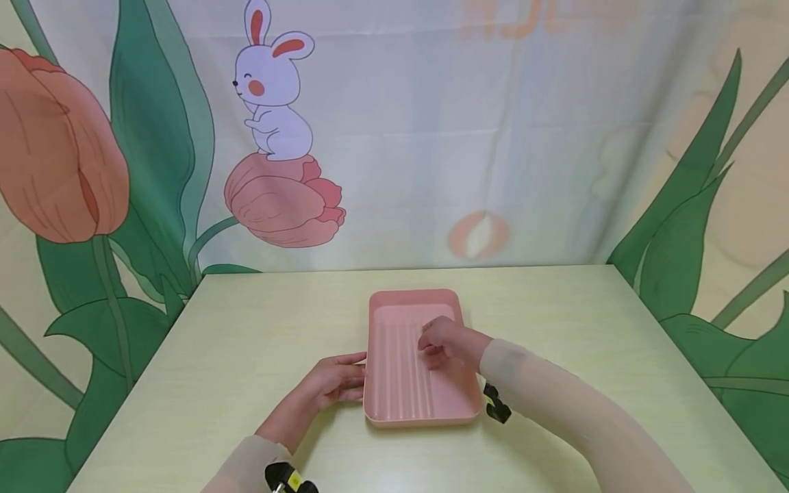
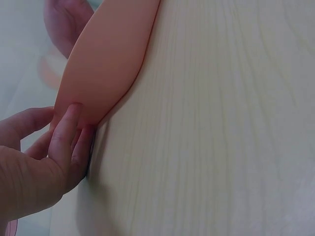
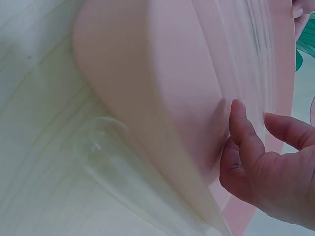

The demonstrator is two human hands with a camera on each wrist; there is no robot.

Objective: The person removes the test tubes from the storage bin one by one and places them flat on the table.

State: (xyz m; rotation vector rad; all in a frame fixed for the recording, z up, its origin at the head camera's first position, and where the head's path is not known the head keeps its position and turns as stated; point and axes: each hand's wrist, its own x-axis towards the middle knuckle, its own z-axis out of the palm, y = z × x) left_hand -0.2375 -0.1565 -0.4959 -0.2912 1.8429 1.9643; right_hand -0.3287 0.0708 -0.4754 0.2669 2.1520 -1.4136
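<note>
A pink tray [image 1: 453, 390] with long ridges running along its left part lies on the table. My left hand [image 1: 337, 382] is at the tray's left side, its extended fingers touching the outer wall; this contact also shows in the left wrist view, on the tray wall [image 2: 110, 54]. My right hand [image 1: 445, 340] reaches over the right rim into the tray, beside the ridges. In the right wrist view the fingers [image 3: 242, 130] are loosely bent, with a gap to the thumb. I see nothing clearly held between them.
The pale wood-grain table [image 1: 277, 322] extends around the tray. Behind it hangs a printed curtain [image 1: 401, 137] with tulips and a rabbit. A see-through, round-ended shape [image 3: 106, 152] appears outside the tray wall in the right wrist view; what it is, I cannot tell.
</note>
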